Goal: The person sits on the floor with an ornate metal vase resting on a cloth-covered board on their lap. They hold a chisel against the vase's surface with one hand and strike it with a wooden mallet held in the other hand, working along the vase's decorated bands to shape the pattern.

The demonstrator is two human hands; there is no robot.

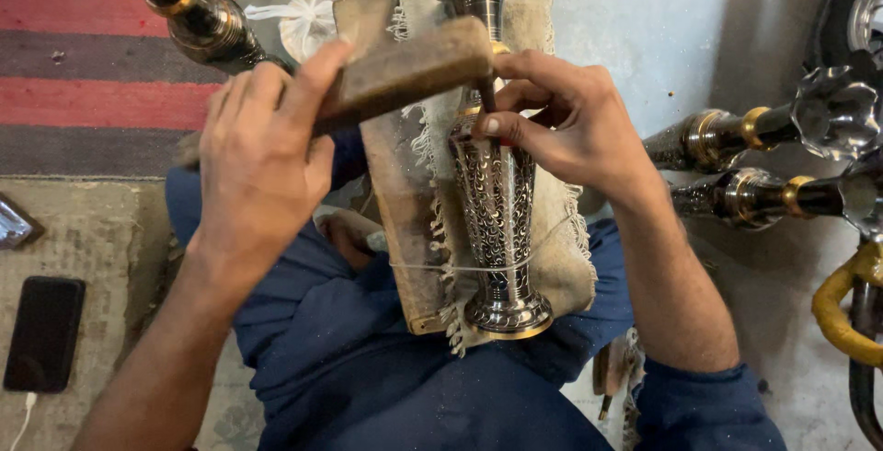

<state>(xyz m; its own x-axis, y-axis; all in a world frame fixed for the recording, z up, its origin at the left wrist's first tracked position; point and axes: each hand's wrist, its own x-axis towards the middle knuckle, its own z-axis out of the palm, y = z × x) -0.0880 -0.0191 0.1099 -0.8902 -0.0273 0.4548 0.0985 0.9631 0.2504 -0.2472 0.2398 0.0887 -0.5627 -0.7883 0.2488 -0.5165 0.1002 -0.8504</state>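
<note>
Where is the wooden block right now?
In the head view the wooden block sits upper centre, gripped in the left hand, just above the engraved metal vase and next to the right hand.

My left hand (262,152) has room on its left, over the striped rug (92,65) and down to the phone (44,333) on the floor. Up ahead, a dark metal vase (207,23) blocks the way. My right hand (561,120) has bare grey floor (644,19) above it. Further right, two metal vases (736,161) lie close together and get in the way. A yellow pipe (837,308) blocks the far right corner.
</note>
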